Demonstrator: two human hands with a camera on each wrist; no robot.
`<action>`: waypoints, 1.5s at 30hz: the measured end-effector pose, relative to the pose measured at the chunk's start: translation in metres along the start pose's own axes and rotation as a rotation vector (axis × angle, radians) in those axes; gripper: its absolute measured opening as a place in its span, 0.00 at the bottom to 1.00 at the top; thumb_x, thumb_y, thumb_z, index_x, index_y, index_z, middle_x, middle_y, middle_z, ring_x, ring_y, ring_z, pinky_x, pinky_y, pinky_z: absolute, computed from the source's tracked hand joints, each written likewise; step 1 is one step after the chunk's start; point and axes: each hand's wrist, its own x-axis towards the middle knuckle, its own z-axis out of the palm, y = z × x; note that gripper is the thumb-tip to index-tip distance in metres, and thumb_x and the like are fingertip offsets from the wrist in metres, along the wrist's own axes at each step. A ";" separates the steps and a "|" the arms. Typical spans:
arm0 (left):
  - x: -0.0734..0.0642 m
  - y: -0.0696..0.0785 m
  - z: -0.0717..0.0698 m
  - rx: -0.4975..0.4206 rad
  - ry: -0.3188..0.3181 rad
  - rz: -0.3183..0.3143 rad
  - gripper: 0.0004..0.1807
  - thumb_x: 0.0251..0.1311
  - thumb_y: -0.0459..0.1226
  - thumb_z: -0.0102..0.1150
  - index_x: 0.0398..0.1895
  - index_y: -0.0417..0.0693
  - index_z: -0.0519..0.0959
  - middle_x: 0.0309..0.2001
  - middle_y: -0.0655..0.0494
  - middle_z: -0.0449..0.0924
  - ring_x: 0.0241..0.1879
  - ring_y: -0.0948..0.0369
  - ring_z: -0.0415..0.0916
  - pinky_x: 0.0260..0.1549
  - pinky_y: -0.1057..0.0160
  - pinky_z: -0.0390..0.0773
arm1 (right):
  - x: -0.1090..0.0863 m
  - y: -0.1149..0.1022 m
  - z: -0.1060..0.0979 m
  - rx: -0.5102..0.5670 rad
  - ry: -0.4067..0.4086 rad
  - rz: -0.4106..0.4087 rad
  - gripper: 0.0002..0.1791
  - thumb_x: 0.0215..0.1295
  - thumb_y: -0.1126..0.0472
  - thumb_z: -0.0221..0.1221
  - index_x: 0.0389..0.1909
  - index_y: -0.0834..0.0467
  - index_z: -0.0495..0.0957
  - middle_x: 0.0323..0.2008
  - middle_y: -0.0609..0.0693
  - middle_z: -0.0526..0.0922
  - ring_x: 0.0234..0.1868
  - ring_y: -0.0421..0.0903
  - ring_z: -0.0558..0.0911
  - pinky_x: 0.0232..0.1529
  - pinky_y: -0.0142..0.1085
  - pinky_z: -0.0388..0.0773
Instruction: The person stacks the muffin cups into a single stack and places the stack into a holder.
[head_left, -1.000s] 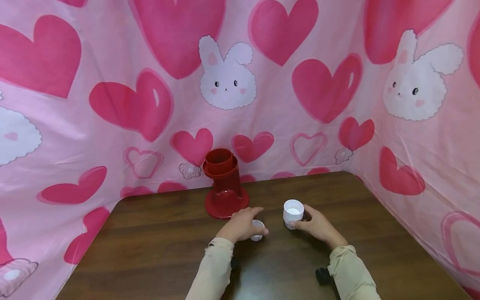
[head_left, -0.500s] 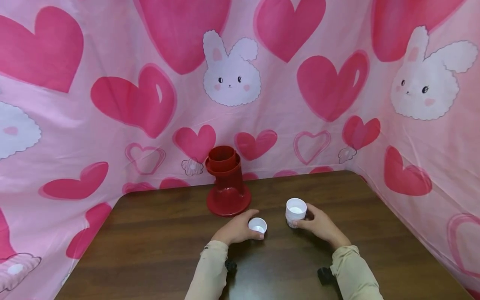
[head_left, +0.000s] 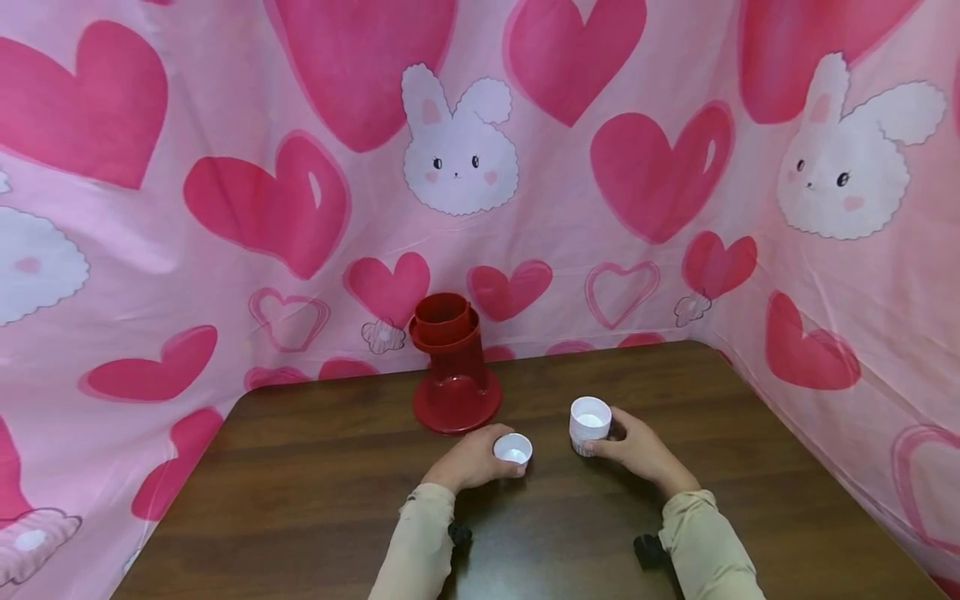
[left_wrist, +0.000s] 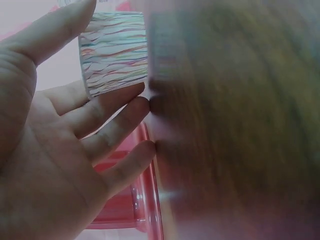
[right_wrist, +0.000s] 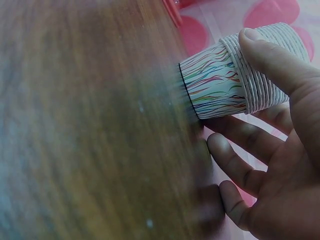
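Note:
A single white paper cup (head_left: 513, 448) stands upright on the table, its mouth facing up. My left hand (head_left: 468, 460) holds it between thumb and fingers. Wavy coloured lines cover this cup's side (left_wrist: 115, 52) in the left wrist view. To the right, my right hand (head_left: 645, 450) grips a stack of nested paper cups (head_left: 589, 421), also upright. In the right wrist view the thumb lies over the stack's several layered rims (right_wrist: 265, 67), and the lowest cup's patterned side shows below them. The two hands are a short way apart.
Behind the left hand, a red round-based stand (head_left: 456, 400) with a wide open tube on top stands near the back edge of the brown wooden table (head_left: 315, 492). A pink cloth (head_left: 540, 217) with hearts and rabbits hangs behind and at the sides.
My left thumb and fingers, spread over the cup a second ago, have closed in on its sides, and its mouth now shows. The right hand and its stack have stayed nearly still.

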 end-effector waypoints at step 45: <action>0.042 0.070 0.015 -0.319 0.148 0.174 0.32 0.60 0.51 0.70 0.67 0.66 0.72 0.57 0.65 0.77 0.55 0.58 0.75 0.55 0.51 0.77 | -0.005 -0.001 0.000 0.032 -0.007 0.012 0.36 0.58 0.51 0.74 0.63 0.62 0.73 0.51 0.57 0.82 0.49 0.54 0.79 0.53 0.55 0.76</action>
